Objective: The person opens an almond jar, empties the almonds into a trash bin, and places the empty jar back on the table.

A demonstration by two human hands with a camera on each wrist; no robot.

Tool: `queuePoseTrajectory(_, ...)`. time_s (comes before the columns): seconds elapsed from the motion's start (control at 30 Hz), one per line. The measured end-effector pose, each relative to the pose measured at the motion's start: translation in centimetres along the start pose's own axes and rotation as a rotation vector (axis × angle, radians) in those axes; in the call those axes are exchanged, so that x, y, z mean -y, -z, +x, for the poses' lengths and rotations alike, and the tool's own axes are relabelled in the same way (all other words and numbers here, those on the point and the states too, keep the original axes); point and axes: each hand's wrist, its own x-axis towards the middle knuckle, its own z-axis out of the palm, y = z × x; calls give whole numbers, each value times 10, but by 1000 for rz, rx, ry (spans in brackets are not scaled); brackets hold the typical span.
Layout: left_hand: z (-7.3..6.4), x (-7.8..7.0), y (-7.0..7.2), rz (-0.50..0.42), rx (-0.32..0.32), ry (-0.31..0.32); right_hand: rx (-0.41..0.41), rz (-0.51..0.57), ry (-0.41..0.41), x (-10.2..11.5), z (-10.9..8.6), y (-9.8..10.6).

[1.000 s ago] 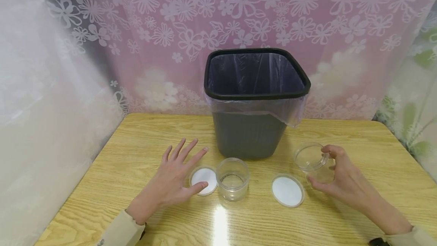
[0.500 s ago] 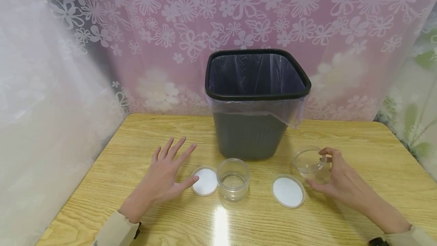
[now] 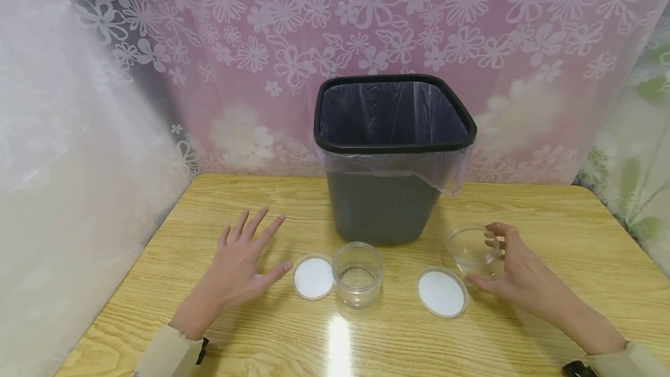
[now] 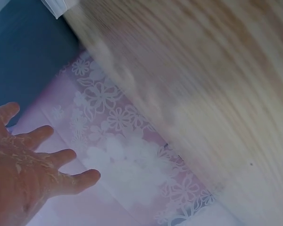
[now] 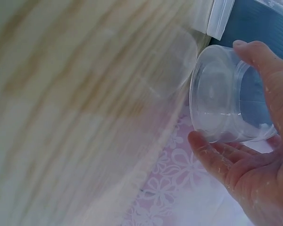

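Observation:
My right hand [image 3: 515, 263] holds a clear plastic jar [image 3: 466, 252] at the right of the table, thumb on the near side and fingers on the far side. In the right wrist view the jar [image 5: 214, 94] is upright, its base close to its reflection on the tabletop. Left of that hand lies a round lid [image 3: 442, 293] with a white inside. A second clear jar [image 3: 357, 284] stands at the table's middle, beside another white-lined lid [image 3: 314, 277]. My left hand [image 3: 235, 266] hovers left of this lid, fingers spread, holding nothing; the left wrist view shows the same hand [image 4: 33, 165].
A dark grey waste bin [image 3: 382, 208] with a black rim and a translucent purple liner bag stands at the back of the wooden table [image 3: 262, 342]. Behind it hangs a pink floral curtain [image 3: 251, 74]. Pale sheeting [image 3: 78, 191] borders the left side.
My left hand has drawn away leftward from the standing jar and its neighbouring lid. My right hand has moved slightly left and down with its jar.

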Motion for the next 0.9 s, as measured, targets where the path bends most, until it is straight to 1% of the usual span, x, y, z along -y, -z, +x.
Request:
queuePoseTrajectory(0.07, -1, 1, 0, -7, 4, 8, 6, -9, 12, -1, 0, 0)
queuePoseTrajectory(0.27, -5, 4, 3, -13, 20, 41, 117, 24, -52, 3, 4, 1)
queuePoseTrajectory(0.37, -7, 4, 5, -18, 21, 55, 142, 26, -47, 5, 6, 1)
queuePoseTrajectory(0.53, -9, 2, 8, -23, 22, 67, 119, 6, -7, 9, 7, 1)
queuePoseTrajectory(0.7, -8, -3, 10, -22, 6, 72, 113, 12, -35, 13, 9, 8)
queuePoseTrajectory(0.8, -8, -8, 11, -13, -6, 82, 82, -18, -46, 16, 9, 15)
queuePoseTrajectory(0.9, -7, -11, 12, 4, -15, 87, 69, -53, -65, 17, 9, 23)
